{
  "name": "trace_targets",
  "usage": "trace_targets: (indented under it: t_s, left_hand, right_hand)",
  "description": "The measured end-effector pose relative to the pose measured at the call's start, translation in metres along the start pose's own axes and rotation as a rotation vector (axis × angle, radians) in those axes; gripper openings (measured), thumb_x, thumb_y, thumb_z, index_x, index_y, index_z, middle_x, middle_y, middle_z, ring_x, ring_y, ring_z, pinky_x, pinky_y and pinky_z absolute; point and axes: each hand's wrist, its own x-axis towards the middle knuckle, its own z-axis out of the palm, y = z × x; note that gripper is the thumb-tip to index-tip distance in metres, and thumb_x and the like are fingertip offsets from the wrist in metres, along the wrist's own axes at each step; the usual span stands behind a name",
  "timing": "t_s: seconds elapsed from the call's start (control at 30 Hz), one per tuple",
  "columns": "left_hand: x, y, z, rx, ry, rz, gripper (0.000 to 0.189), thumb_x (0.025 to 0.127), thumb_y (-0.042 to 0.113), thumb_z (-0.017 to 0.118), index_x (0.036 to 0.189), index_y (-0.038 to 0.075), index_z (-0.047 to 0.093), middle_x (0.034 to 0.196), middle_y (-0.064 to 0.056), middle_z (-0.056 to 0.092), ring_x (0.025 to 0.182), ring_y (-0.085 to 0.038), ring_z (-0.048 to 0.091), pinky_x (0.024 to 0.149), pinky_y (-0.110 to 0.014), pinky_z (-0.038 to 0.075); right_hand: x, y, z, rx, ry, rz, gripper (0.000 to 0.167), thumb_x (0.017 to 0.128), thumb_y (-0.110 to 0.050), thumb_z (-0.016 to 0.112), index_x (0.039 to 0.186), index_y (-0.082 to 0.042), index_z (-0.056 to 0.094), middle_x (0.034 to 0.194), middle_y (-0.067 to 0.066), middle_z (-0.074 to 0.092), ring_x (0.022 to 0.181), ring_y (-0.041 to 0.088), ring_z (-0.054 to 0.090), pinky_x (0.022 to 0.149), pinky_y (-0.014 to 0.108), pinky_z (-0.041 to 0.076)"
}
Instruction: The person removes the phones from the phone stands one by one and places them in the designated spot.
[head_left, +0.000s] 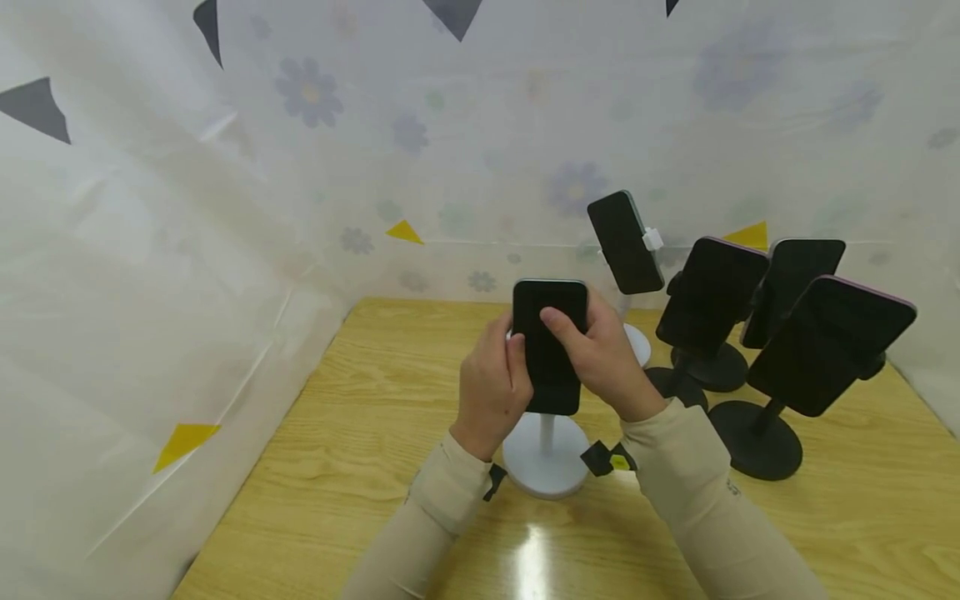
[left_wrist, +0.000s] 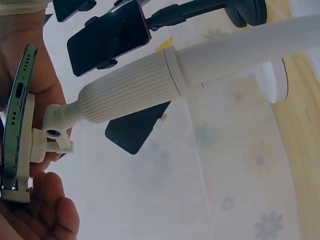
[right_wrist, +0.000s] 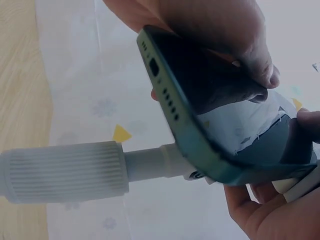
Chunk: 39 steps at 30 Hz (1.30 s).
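Note:
A dark-screened phone [head_left: 551, 375] with a green metal edge stands upright on a white phone stand [head_left: 546, 477]. Its white clamp [left_wrist: 24, 150] lies against the phone's back in the left wrist view. My left hand [head_left: 489, 390] grips the phone's left side, thumb along the edge. On the other side my right hand [head_left: 617, 360] holds it, thumb lying on the screen and fingers behind. In the right wrist view, right-hand fingers [right_wrist: 250, 207] curl behind the phone next to the clamp. The ribbed neck [left_wrist: 132, 90] of the stand runs below the clamp.
To the right, several black stands carry phones, among them a near phone [head_left: 828, 346] and a pink-edged phone [head_left: 708, 292]. Behind my right hand another phone [head_left: 624, 242] sits in a white clamp. A patterned white sheet [head_left: 480, 150] hangs behind the wooden table [head_left: 337, 467].

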Motion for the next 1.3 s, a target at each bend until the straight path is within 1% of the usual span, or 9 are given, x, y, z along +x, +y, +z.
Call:
trace_targets:
  t_s: [0.17,0.3,0.47,0.6,0.87,0.93,1.1,1.23,1.3]
  left_hand:
    - [0.001,-0.001,-0.0002,0.05,-0.002,0.056,0.027,0.107,0.017,0.041,0.114,-0.003,0.057,0.095,-0.013,0.064,0.072,-0.02,0.065,0.061,-0.028,0.057]
    - [0.0026,0.0002,-0.0026,0.057,-0.025,0.068,0.025,0.107,0.016,0.041,0.111,-0.003,0.056,0.093,-0.013,0.062,0.071,-0.019,0.063,0.06,-0.027,0.056]
    - [0.0035,0.002,-0.0051,0.007,-0.066,0.039,0.021,0.106,0.012,0.042,0.11,-0.004,0.055,0.092,-0.014,0.061,0.071,-0.02,0.062,0.06,-0.027,0.055]
    - [0.0023,0.0013,-0.0047,-0.024,-0.067,0.023,0.023,0.106,0.013,0.041,0.111,-0.004,0.055,0.091,-0.014,0.061,0.071,-0.02,0.062,0.06,-0.028,0.055]
    - [0.0035,0.0014,-0.005,-0.064,-0.089,-0.011,0.027,0.107,0.013,0.037,0.126,-0.003,0.045,0.1,-0.018,0.066,0.072,-0.023,0.068,0.059,-0.03,0.057]
    - [0.0037,0.0007,-0.0053,-0.073,-0.094,-0.013,0.026,0.107,0.013,0.037,0.127,-0.002,0.043,0.099,-0.018,0.067,0.069,-0.022,0.068,0.058,-0.029,0.056]
    - [0.0046,-0.0004,-0.0073,-0.087,-0.11,-0.01,0.025,0.107,0.011,0.037,0.128,-0.001,0.04,0.094,-0.017,0.068,0.067,-0.021,0.068,0.057,-0.027,0.056]
    - [0.005,-0.0012,-0.0076,-0.116,-0.114,-0.021,0.024,0.106,0.009,0.037,0.128,-0.001,0.039,0.097,-0.019,0.07,0.069,-0.023,0.069,0.058,-0.027,0.056]
    - [0.0048,-0.0016,-0.0067,-0.153,-0.119,-0.038,0.025,0.107,0.01,0.037,0.129,-0.002,0.04,0.099,-0.02,0.069,0.072,-0.024,0.07,0.059,-0.029,0.057]
  right_hand:
    - [0.0001,-0.0009,-0.0006,-0.009,-0.003,-0.016,0.029,0.103,-0.011,0.051,0.127,0.005,0.047,0.112,0.025,0.061,0.083,0.004,0.069,0.072,0.027,0.06]
    - [-0.0006,-0.0009,-0.0014,0.013,-0.015,-0.019,0.028,0.103,-0.011,0.05,0.127,0.005,0.047,0.11,0.022,0.062,0.083,0.005,0.07,0.072,0.028,0.06]
    - [-0.0011,0.0001,-0.0025,0.041,-0.031,-0.021,0.029,0.104,-0.012,0.048,0.127,0.005,0.046,0.106,0.01,0.063,0.083,0.007,0.07,0.072,0.029,0.061]
    - [-0.0013,0.0007,-0.0024,0.054,-0.047,-0.019,0.031,0.105,-0.014,0.048,0.129,0.005,0.045,0.106,0.004,0.062,0.084,0.007,0.069,0.073,0.029,0.061]
    - [-0.0012,0.0018,-0.0019,0.041,-0.022,-0.022,0.029,0.105,-0.013,0.048,0.128,0.005,0.047,0.107,0.01,0.063,0.084,0.007,0.069,0.073,0.029,0.06]
    - [-0.001,0.0024,-0.0018,0.041,-0.019,-0.025,0.029,0.105,-0.014,0.047,0.127,0.005,0.047,0.107,0.008,0.063,0.085,0.008,0.069,0.074,0.029,0.06]
    - [-0.0006,0.0037,-0.0017,0.06,-0.017,-0.03,0.03,0.105,-0.016,0.047,0.126,0.005,0.048,0.103,-0.004,0.064,0.086,0.007,0.07,0.075,0.028,0.06]
    - [-0.0004,0.0043,-0.0016,0.091,-0.014,-0.044,0.029,0.105,-0.015,0.046,0.125,0.006,0.048,0.098,-0.012,0.065,0.085,0.007,0.07,0.074,0.027,0.06]
    - [-0.0005,0.0047,-0.0018,0.106,-0.01,-0.049,0.029,0.105,-0.014,0.046,0.125,0.007,0.047,0.097,-0.014,0.066,0.084,0.007,0.07,0.074,0.026,0.06]
